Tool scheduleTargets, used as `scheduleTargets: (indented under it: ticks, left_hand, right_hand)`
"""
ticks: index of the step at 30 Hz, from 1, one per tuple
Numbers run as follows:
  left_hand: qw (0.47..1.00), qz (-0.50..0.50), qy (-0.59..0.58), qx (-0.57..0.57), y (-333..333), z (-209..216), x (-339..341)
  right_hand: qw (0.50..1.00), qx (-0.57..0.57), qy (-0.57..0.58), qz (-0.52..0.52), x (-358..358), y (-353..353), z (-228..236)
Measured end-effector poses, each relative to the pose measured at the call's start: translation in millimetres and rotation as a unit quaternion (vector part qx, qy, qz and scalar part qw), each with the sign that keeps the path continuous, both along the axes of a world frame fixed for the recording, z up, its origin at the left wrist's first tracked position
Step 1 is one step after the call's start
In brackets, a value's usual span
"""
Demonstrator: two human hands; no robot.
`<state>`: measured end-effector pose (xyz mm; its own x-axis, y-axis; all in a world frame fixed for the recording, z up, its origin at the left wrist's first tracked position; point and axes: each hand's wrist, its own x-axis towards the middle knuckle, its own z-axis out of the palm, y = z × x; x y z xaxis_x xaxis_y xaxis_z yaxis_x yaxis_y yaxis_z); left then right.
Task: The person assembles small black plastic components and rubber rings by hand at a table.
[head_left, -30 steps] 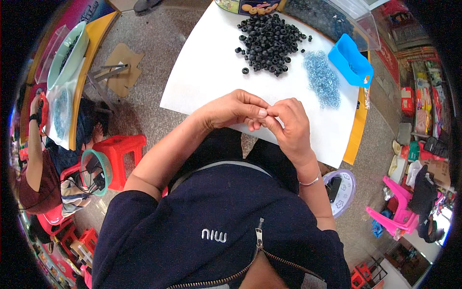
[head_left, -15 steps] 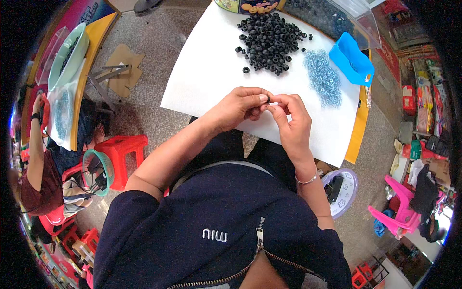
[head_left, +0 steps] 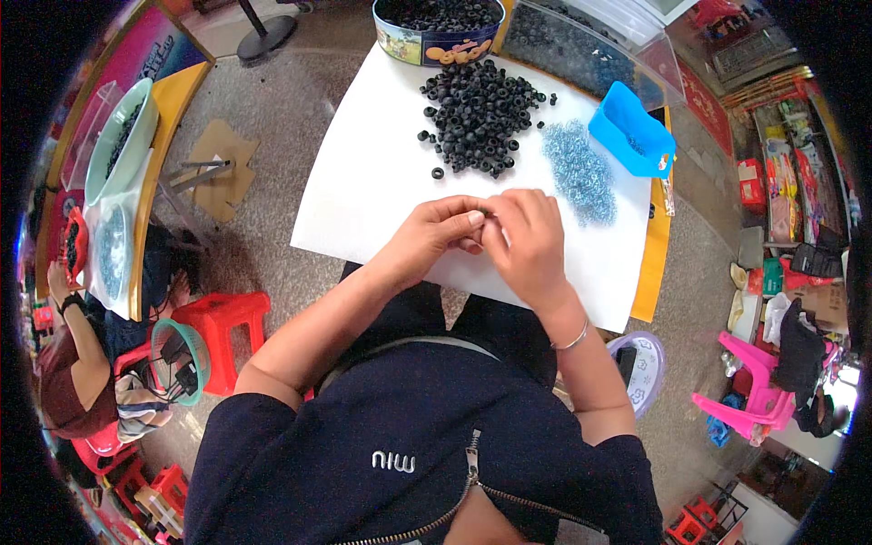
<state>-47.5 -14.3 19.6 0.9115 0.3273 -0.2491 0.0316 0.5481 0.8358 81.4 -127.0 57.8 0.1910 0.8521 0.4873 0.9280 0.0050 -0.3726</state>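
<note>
My left hand [head_left: 438, 234] and my right hand [head_left: 529, 238] meet fingertip to fingertip over the near part of a white table [head_left: 363, 182]. Something small and dark is pinched between them; I cannot make out what it is. Just beyond the hands lies a heap of black rubber rings [head_left: 480, 113]. To its right spreads a patch of small silvery-blue metal pieces [head_left: 579, 171]. A silver bangle sits on my right wrist.
A blue plastic scoop [head_left: 633, 129] lies at the table's far right. A round tin [head_left: 436, 25] of black rings stands at the far edge, beside a clear bin [head_left: 581, 50]. Red stools [head_left: 221, 329] stand at my left, where another person [head_left: 68, 363] sits. Pink chair [head_left: 749, 386] at right.
Both hands stayed pressed together over the table's near part; the fingers shifted slightly around the small piece. The view has tilted a little.
</note>
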Motion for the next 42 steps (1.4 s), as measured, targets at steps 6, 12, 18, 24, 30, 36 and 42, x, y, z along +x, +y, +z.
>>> scheduleTargets:
  ticks: [6,12,18,24,30,36,42]
  left_hand:
    - [0.996,0.023,0.002,-0.09,11.8,-8.1,-1.4]
    - [0.992,-0.003,-0.039,-0.121,18.1,-13.1,0.6]
    - [0.987,-0.009,-0.051,-0.152,21.8,-16.2,-1.5]
    - [0.983,-0.022,-0.074,-0.166,22.9,-18.6,-0.2]
    - [0.984,-0.023,-0.072,-0.16,21.0,-16.4,-1.3]
    - [0.987,0.029,-0.033,-0.154,16.3,-9.1,-1.4]
    - [0.986,0.081,0.002,-0.145,4.4,8.9,21.5]
  right_hand:
    - [0.976,0.173,-0.039,-0.123,122.1,64.8,41.7]
    - [0.954,0.169,-0.115,-0.221,218.4,102.7,68.3]
    - [0.994,0.02,0.092,-0.056,106.3,76.3,8.0]
    - [0.995,-0.027,0.037,-0.087,94.7,61.6,-36.0]
    - [0.996,-0.036,0.041,-0.076,93.1,54.8,-42.1]
    - [0.898,-0.023,0.431,-0.081,49.0,24.6,-14.7]
    - [0.863,0.009,0.504,-0.038,21.4,2.8,-20.2]
